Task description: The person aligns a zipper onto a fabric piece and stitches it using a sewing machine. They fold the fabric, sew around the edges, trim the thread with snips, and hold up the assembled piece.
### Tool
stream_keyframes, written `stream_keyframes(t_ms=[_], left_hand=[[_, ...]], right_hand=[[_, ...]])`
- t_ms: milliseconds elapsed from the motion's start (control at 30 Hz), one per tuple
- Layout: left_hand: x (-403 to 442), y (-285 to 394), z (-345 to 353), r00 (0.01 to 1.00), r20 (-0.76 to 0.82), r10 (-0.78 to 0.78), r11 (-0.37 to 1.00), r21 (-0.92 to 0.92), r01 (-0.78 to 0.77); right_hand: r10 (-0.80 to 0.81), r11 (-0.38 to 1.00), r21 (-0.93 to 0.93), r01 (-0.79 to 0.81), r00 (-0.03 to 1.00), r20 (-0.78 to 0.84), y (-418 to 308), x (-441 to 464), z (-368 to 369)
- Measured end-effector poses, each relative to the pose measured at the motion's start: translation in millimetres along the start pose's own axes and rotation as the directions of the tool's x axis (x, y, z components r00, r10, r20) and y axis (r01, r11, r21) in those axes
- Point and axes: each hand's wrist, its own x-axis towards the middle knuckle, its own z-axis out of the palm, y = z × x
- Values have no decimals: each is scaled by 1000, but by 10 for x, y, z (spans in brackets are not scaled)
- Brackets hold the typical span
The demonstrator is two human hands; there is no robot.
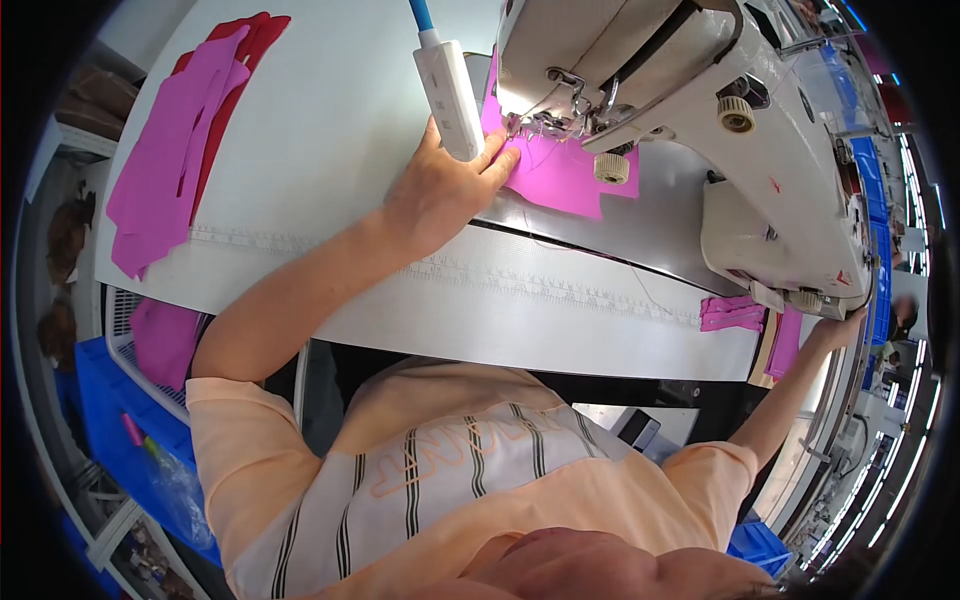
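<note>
My left hand (440,190) rests on the machine bed with fingers stretched out. Its fingertips touch a pink fabric piece (565,180) beside the needle and presser foot of the white sewing machine (775,165). A white device (449,100) on a blue cable hangs over that hand and covers part of it. At the machine's far right end is my right hand (843,330), raised against the end of the housing near the handwheel side. Its fingers are mostly hidden, so I cannot make out their grip. A loose thread trails from the fabric across the table.
Pink fabric pieces (165,170) and red ones (215,140) lie at the table's left. Small folded pink strips (732,313) sit at the right edge. Below left, a white basket (120,325) holds pink fabric above a blue bin (110,400). A printed ruler (480,272) runs along the table.
</note>
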Motion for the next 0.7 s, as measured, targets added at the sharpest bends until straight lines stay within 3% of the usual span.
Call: stream_keyframes(t_ms=[67, 167, 233, 333, 433, 533, 633, 700], left_hand=[[9, -11, 21, 1000, 11, 6, 1000, 14, -6], [17, -3, -43, 1000, 8, 1, 1000, 8, -1], [6, -8, -42, 1000, 13, -10, 1000, -2, 10], [9, 2, -13, 1000, 12, -13, 1000, -3, 13], [21, -14, -33, 1000, -5, -4, 1000, -3, 4], [7, -8, -30, 1000, 3, -7, 1000, -5, 7], [11, -9, -12, 1000, -1, -5, 1000, -10, 5], [-4, -18, -14, 1000, -2, 0, 1000, -3, 0]], right_hand=[[-11, 998, -60, 6, 996, -86, 139, -414, -142], [177, 954, -237, -185, 983, -55, -112, 483, -440], [322, 796, -563, -223, 943, 81, -545, 998, -184], [365, 803, -554, -220, 916, 166, -326, 1377, -60], [374, 796, -542, -270, 923, 89, -310, 1353, -27], [362, 830, -513, -218, 911, 199, -345, 1322, -74], [322, 820, -534, -207, 938, 131, -307, 1365, -60], [382, 815, -519, -257, 913, 147, -304, 1382, -70]])
